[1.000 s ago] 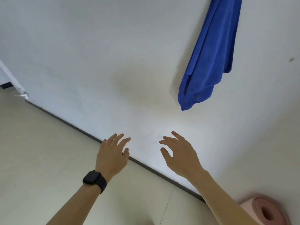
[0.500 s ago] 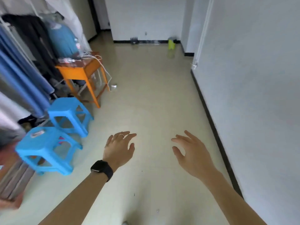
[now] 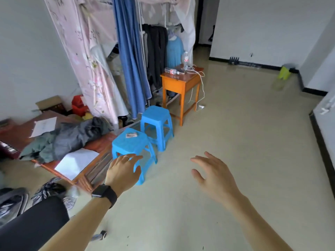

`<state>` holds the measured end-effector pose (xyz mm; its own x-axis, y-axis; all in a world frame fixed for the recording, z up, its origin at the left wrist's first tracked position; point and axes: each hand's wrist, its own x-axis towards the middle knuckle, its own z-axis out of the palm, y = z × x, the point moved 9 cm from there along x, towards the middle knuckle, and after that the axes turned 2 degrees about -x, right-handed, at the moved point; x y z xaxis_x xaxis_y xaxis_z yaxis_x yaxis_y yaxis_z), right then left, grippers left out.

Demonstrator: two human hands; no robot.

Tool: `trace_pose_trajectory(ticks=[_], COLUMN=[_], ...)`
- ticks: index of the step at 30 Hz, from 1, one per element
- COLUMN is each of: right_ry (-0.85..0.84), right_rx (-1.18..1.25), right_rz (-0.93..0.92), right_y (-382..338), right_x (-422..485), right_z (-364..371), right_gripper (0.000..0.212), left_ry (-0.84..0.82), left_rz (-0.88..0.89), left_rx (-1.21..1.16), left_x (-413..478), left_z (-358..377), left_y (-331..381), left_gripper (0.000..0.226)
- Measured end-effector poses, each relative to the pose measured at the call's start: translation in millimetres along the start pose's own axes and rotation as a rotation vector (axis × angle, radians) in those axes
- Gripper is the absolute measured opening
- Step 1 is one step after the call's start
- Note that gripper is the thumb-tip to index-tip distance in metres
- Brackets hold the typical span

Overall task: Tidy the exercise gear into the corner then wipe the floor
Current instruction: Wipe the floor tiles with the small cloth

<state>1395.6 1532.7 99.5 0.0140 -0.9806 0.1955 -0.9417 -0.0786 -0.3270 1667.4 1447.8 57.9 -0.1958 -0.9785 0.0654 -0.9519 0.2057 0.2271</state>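
Note:
My left hand [image 3: 123,171] hovers with relaxed fingers in front of the nearer blue plastic stool [image 3: 132,142] and holds nothing; a black watch sits on its wrist. My right hand [image 3: 213,174] floats over the beige floor [image 3: 244,142] with spread fingers, also empty. No exercise gear and no cloth show in this view.
A second blue stool [image 3: 156,122] stands behind the first. An orange side table [image 3: 181,82] carries bottles and a white cable. Hanging clothes and curtains [image 3: 126,51] fill the back left. A low wooden board [image 3: 87,149] bears papers and a dark jacket. A yellow-green object [image 3: 283,72] sits by the far wall.
The view has swung left, from the white wall with the blue towel and pink rolled mat, across the room to the stools and clothes rack. Both hands stay raised and empty.

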Motion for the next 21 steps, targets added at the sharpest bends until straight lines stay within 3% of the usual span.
trace_pose_trajectory(ticks=[9,21], right_ry=[0.025,-0.104], right_rx=[0.03,0.105], right_rz=[-0.066,-0.133], right_y=[-67,-75], right_x=[146,397], right_z=[59,194], right_gripper=[0.035,0.039], left_ry=[0.015,-0.062], left_rz=[-0.089,-0.165], left_rx=[-0.014,0.033], left_x=[112,340], left_z=[-9,47], left_y=[-121,-216], left_gripper=[0.043,0.041])
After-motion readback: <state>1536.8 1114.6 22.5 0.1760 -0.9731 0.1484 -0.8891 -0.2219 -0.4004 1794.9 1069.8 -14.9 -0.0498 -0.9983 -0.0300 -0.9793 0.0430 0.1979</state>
